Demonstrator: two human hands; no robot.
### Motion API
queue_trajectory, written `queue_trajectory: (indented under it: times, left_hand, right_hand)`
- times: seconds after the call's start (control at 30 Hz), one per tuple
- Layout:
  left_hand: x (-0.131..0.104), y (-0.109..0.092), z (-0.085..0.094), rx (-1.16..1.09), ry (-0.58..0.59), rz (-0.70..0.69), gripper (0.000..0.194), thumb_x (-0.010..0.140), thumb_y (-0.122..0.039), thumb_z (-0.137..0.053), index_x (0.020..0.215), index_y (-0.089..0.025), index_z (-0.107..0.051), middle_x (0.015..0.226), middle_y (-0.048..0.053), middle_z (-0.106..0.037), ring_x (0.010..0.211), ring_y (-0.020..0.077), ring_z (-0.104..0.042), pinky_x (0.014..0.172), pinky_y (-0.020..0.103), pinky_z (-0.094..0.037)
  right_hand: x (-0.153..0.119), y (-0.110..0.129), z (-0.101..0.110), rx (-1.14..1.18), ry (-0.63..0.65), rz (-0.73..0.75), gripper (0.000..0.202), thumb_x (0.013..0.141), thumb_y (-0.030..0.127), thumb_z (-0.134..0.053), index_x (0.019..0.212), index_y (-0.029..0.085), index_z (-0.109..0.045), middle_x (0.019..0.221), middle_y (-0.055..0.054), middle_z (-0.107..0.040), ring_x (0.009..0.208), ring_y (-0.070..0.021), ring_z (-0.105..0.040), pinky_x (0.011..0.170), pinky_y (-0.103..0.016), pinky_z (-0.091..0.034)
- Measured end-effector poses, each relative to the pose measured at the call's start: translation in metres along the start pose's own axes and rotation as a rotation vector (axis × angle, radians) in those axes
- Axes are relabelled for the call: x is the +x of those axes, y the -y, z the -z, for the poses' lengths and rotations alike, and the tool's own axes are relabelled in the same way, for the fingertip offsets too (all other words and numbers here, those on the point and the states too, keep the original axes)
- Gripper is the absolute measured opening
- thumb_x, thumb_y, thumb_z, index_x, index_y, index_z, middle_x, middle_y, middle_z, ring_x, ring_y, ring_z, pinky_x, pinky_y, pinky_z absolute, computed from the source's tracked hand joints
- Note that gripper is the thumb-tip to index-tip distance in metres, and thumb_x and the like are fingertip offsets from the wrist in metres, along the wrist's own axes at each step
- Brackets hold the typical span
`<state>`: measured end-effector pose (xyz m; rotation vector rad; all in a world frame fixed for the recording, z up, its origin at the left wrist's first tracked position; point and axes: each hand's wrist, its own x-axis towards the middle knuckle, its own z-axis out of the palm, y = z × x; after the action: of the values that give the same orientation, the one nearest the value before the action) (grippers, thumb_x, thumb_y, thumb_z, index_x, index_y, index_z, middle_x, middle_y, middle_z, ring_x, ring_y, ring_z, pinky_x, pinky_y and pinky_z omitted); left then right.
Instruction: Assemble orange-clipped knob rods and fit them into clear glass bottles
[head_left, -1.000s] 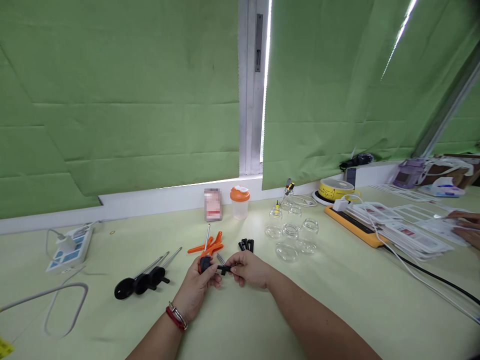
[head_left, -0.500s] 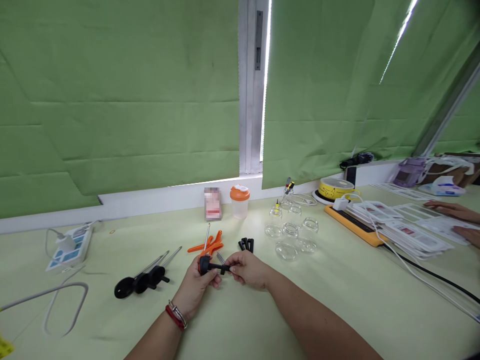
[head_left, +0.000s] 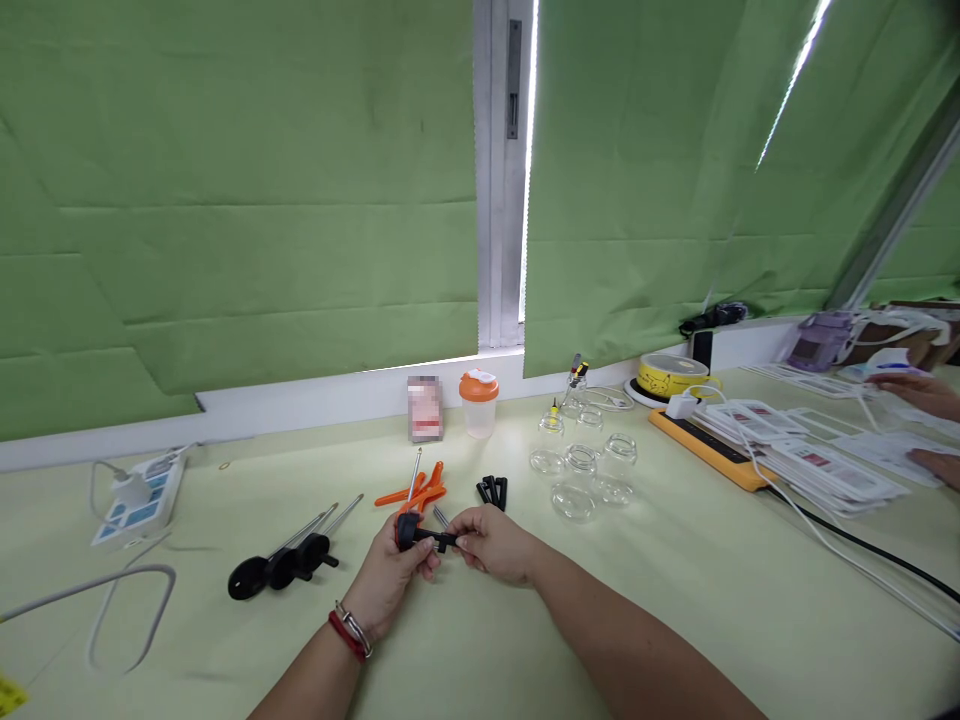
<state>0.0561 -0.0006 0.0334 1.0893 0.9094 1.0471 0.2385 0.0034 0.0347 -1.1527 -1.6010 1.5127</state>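
Between my hands, low in the middle of the head view, is a black part point(head_left: 407, 531) with a rounded head and a narrow arm reaching right. My left hand point(head_left: 394, 568) is closed around the rounded head. With thumb and fingers, my right hand point(head_left: 491, 540) pinches a small black piece point(head_left: 448, 541) at the arm's far end; its exact shape is partly hidden by the fingers. Just beyond the hands lie orange handle-like pieces point(head_left: 427, 494) and several short black pieces point(head_left: 493, 490). Some black round parts with metal rods point(head_left: 281, 568) rest to the left.
Several clear glass jars point(head_left: 579, 480) stand to the right, beside an orange power strip point(head_left: 705, 450) with trailing cables. A white power strip point(head_left: 142, 500) lies at the left. At the back is an orange-lidded cup point(head_left: 479, 405). Another person's hands point(head_left: 919, 392) are at papers, far right.
My hands and the black part have barely moved; the small piece stays pinched at the arm's end. At the far right, the other person's hand has lifted from the papers.
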Motion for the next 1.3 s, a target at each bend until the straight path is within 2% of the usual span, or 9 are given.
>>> queue_trajectory:
  times: [0.2,0.33,0.4,0.5,0.63,0.7,0.8,0.93,1.3]
  left_hand:
    - [-0.001,0.000,-0.002,-0.015,-0.004,0.025,0.046,0.061,-0.029,-0.078,0.097,-0.020,-0.050,0.065,-0.004,-0.058,0.056,0.0139,-0.059,0.052,0.024,-0.043]
    - [-0.002,0.000,-0.003,-0.001,0.025,0.015,0.041,0.065,-0.029,-0.075,0.097,-0.020,-0.051,0.070,-0.003,-0.058,0.058,0.0137,-0.058,0.053,0.024,-0.044]
    - [-0.003,0.000,-0.004,0.030,-0.009,-0.045,0.041,0.067,-0.028,-0.074,0.099,-0.021,-0.050,0.079,-0.001,-0.060,0.064,0.0150,-0.059,0.056,0.025,-0.046]
    - [-0.004,-0.002,-0.006,0.094,-0.112,-0.186,0.045,0.070,-0.027,-0.072,0.107,-0.023,-0.047,0.101,0.004,-0.061,0.090,0.0190,-0.060,0.076,0.030,-0.049]
    - [-0.006,-0.003,-0.010,0.181,-0.218,-0.367,0.057,0.075,-0.030,-0.069,0.121,-0.027,-0.036,0.140,0.011,-0.035,0.124,0.0241,-0.043,0.100,0.041,-0.038]
    - [-0.006,-0.002,-0.011,0.223,-0.229,-0.467,0.056,0.076,-0.032,-0.067,0.121,-0.027,-0.034,0.147,0.011,-0.023,0.133,0.0251,-0.032,0.105,0.043,-0.032]
    - [-0.006,0.000,-0.011,0.273,-0.193,-0.563,0.057,0.073,-0.029,-0.071,0.118,-0.026,-0.036,0.145,0.012,-0.027,0.136,0.0256,-0.028,0.109,0.046,-0.027]
    - [-0.008,-0.002,-0.009,0.363,-0.155,-0.590,0.085,0.052,-0.021,-0.085,0.122,-0.027,-0.036,0.145,0.013,-0.028,0.133,0.0300,-0.033,0.108,0.047,-0.027]
    - [-0.021,-0.020,-0.007,0.548,-0.137,-0.671,0.108,0.033,-0.015,-0.088,0.130,-0.032,-0.043,0.140,0.008,-0.044,0.129,0.0353,-0.036,0.109,0.049,-0.022]
  right_hand:
    - [0.002,-0.005,-0.005,0.002,-0.018,0.044,0.021,0.078,0.016,-0.051,0.096,0.015,-0.063,0.063,0.002,-0.049,0.052,-0.0085,-0.038,0.053,-0.022,-0.033]
    - [-0.003,0.000,-0.008,-0.003,0.075,0.181,0.031,0.081,0.017,-0.049,0.109,0.022,-0.062,0.074,0.001,-0.055,0.054,-0.0085,-0.036,0.055,-0.021,-0.031]
    - [-0.004,0.000,-0.009,0.003,0.090,0.218,0.032,0.081,0.020,-0.050,0.111,0.023,-0.062,0.076,0.001,-0.055,0.057,-0.0090,-0.036,0.056,-0.021,-0.031]
    - [-0.003,-0.001,-0.014,0.069,0.053,0.201,0.031,0.082,0.024,-0.054,0.112,0.022,-0.062,0.071,0.001,-0.049,0.056,-0.0083,-0.034,0.054,-0.021,-0.029]
    - [-0.004,0.004,-0.023,0.211,0.058,0.162,0.030,0.081,0.034,-0.058,0.108,0.020,-0.063,0.068,0.003,-0.046,0.051,-0.0061,-0.032,0.050,-0.021,-0.026]
    - [-0.007,0.010,-0.028,0.296,0.070,0.135,0.034,0.080,0.040,-0.060,0.107,0.020,-0.062,0.068,0.003,-0.046,0.049,-0.0050,-0.032,0.048,-0.021,-0.024]
    - [-0.010,0.018,-0.031,0.414,0.069,0.098,0.039,0.075,0.045,-0.066,0.103,0.018,-0.061,0.064,0.004,-0.046,0.048,-0.0042,-0.033,0.047,-0.020,-0.021]
    - [-0.012,0.019,-0.030,0.540,0.069,0.042,0.042,0.068,0.044,-0.073,0.099,0.019,-0.060,0.061,0.006,-0.045,0.045,-0.0026,-0.032,0.044,-0.018,-0.019]
    - [-0.013,0.015,-0.029,0.664,0.148,0.098,0.036,0.075,0.041,-0.068,0.098,0.014,-0.062,0.063,0.002,-0.055,0.041,-0.0047,-0.040,0.040,-0.020,-0.025]
